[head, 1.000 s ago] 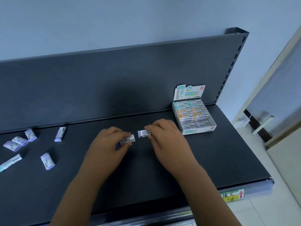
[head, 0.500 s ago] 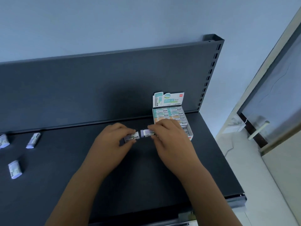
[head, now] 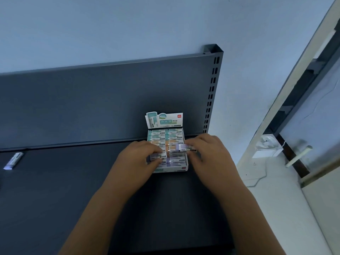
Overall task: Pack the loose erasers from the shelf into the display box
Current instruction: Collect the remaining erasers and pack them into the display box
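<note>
Left hand (head: 139, 160) is curled, an eraser (head: 156, 157) pinched at its fingertips over the near left rows of the box. Right hand (head: 211, 156) is curled, a second eraser (head: 186, 147) pinched just above the middle right rows. Display box (head: 170, 169) is set against the back edge of the shelf (head: 55, 199), toward its right corner. A loose eraser (head: 13, 160) is seen far left, well apart.
</note>
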Tool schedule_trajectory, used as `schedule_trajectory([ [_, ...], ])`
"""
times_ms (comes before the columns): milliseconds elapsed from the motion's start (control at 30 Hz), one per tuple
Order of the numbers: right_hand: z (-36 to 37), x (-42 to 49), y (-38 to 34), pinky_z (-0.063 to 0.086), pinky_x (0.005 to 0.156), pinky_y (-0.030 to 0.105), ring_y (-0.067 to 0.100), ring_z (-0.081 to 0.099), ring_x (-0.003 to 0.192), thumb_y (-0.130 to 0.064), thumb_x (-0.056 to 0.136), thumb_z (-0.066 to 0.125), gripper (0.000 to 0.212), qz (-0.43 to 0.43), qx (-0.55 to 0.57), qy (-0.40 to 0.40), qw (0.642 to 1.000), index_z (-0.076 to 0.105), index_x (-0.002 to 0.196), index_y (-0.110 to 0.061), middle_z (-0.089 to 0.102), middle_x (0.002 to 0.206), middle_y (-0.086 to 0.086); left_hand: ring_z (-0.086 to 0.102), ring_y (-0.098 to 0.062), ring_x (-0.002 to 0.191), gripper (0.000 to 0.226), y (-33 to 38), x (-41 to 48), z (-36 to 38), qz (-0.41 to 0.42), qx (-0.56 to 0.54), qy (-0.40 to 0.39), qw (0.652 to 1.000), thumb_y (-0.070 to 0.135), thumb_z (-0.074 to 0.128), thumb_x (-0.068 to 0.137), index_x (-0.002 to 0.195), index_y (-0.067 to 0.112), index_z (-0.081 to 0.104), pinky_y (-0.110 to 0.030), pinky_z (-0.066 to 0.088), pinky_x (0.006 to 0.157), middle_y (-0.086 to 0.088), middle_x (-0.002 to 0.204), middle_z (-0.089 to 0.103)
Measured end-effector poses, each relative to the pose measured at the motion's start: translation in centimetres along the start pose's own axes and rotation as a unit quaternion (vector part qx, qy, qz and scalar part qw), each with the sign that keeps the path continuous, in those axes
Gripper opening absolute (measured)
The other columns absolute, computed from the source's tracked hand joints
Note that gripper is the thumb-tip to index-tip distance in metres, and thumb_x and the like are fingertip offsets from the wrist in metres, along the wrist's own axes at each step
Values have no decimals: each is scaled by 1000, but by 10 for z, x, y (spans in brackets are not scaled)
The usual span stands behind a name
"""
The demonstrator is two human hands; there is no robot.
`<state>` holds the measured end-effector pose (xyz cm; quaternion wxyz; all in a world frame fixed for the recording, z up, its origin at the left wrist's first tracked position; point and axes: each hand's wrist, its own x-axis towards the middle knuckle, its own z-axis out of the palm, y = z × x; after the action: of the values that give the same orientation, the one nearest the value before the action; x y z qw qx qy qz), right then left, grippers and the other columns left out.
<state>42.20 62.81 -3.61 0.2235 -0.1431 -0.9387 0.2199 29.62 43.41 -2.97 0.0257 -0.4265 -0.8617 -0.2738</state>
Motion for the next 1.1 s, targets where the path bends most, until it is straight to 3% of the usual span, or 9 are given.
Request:
schedule_trajectory([
  [100,0,1,5,50,87,32,15,53,103,-21,94,63,27,-9,10,-7,1000,69,121,-25,63,110,-8,57,-10,100,23,5,2,4,-5,14,-4,1000,22,78,85,108,25,74,-14,37,83,14,104,69],
  [267,3,1,11,51,87,34,15,54,103,-23,90,68,28,-18,7,-22,1000,70,118,-26,64,108,-10,56,-10,101,23,6,3,8,-5,35,-8,999,20,77,85,107,25,75,-22,39,82,14,104,69],
  [467,8,3,11,52,88,36,18,56,102,-22,88,70,28,-29,8,-25,999,71,115,-24,66,108,-8,63,-17,96,28,2,0,12,2,55,-2,998,-3,68,82,100,18,76,-29,51,82,7,100,71],
  [600,11,3,9,51,87,34,16,55,101,-23,88,69,27,-35,6,-30,999,71,115,-25,65,108,-10,58,-17,94,28,1,-1,12,12,88,5,996,0,69,82,99,21,77,-26,46,75,9,102,71],
  [733,13,4,6,51,88,33,16,55,102,-24,88,68,27,-36,0,-31,999,72,115,-24,66,110,-9,56,-21,93,29,-4,-2,13,27,122,-11,992,3,71,81,99,25,79,-39,55,73,11,100,71],
  [900,16,2,3,52,85,33,17,56,100,-22,87,68,27,-25,-8,-30,999,72,113,-24,66,109,-9,51,-21,91,22,-3,-8,15,4,130,1,992,24,63,87,102,27,78,-41,54,70,10,95,63],
  [1000,18,2,1,53,82,34,18,57,97,-19,85,70,25,-4,-16,-14,1000,74,110,-23,67,105,-7,45,-13,93,43,1,-10,13,-39,106,1,994,56,45,86,103,32,77,-37,52,74,14,92,54],
  [1100,19,4,1,52,82,33,17,56,98,-19,84,71,25,-2,-21,-12,1000,74,109,-22,67,104,-7,44,-13,92,51,2,-12,14,-41,133,15,990,62,41,86,99,29,77,-36,52,72,12,91,47],
])
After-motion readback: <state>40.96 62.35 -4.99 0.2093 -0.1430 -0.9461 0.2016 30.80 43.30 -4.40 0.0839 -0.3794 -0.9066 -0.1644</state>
